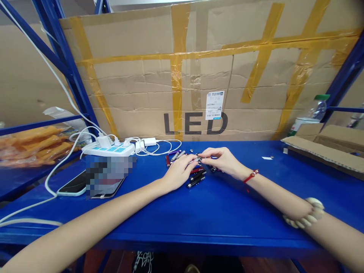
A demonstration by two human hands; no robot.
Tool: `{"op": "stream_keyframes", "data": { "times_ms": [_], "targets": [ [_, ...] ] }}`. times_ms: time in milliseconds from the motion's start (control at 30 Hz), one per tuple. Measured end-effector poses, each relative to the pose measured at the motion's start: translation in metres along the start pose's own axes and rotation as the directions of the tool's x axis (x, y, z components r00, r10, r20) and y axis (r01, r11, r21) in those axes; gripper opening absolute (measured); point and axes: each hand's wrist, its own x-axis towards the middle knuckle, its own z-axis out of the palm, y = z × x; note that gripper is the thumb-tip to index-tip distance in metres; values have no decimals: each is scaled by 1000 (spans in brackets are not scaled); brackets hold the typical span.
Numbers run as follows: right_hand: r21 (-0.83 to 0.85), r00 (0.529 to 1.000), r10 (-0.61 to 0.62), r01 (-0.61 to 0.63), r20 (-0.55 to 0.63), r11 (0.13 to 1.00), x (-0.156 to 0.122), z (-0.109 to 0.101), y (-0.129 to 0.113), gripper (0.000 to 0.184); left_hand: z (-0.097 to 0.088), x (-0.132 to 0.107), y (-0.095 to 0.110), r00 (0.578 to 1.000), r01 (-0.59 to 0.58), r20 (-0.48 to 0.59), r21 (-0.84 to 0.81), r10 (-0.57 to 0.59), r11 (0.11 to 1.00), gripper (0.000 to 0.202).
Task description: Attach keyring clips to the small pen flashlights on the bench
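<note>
Both my hands meet near the middle of the blue table (216, 212). My left hand (179, 170) is closed around a small silver pen-like tube (195, 160). My right hand (223, 159) pinches the other end of the same tube with its fingertips. Under and around the hands lie several small pen-shaped items (196, 180) in black, red and silver, scattered in a loose pile. A red cord circles my right wrist and a pale beaded bracelet sits further up that arm.
A white power strip (109, 149) with chargers and white cables stands at back left, with a phone (72, 185) in front of it. A taped cardboard sheet marked LED (196, 123) forms the back wall. An open cardboard box (327, 146) and a plastic bottle (311, 113) are at right.
</note>
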Motion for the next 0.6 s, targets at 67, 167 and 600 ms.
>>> {"op": "stream_keyframes", "data": {
  "times_ms": [67, 167, 600],
  "targets": [
    [17, 1000, 0, -1, 18, 1000, 0, -1, 0, 28, 0, 0, -1, 1000, -3, 7, -6, 3, 1000, 28],
    [31, 999, -8, 7, 42, 999, 0, -2, -1, 25, 0, 0, -1, 1000, -16, 22, -16, 17, 1000, 28],
    [-13, 997, -74, 74, -1, 997, 0, 0, -4, 22, -5, -3, 7, 999, 43, 36, -103, -39, 994, 28]
  ]
}}
